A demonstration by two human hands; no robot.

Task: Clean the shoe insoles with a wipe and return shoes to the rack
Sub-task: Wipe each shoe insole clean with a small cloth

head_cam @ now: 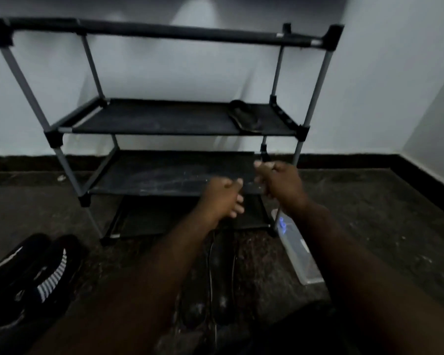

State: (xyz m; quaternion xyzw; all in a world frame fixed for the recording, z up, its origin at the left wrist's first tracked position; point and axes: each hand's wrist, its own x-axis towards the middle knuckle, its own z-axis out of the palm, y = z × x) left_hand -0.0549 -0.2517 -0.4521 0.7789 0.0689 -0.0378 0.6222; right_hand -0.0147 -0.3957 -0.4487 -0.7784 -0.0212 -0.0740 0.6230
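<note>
A black shoe rack [164, 130] with several fabric shelves stands against the wall. One dark flat shoe [244, 116] lies on the right of its second shelf. My left hand [223, 198] hovers in front of the third shelf, fingers loose and holding nothing. My right hand [278, 181] is at that shelf's right front corner, fingers curled by the front post; blur hides whether it grips anything. A long dark shoe or insole [221, 265] lies on the floor between my forearms. A flat pack of wipes [296, 252] lies on the floor at the right.
A pair of black shoes with striped lining [36, 272] sits on the floor at the lower left. The dark speckled floor [382, 226] stretches to the right. A white wall and black skirting run behind the rack, with a corner at the far right.
</note>
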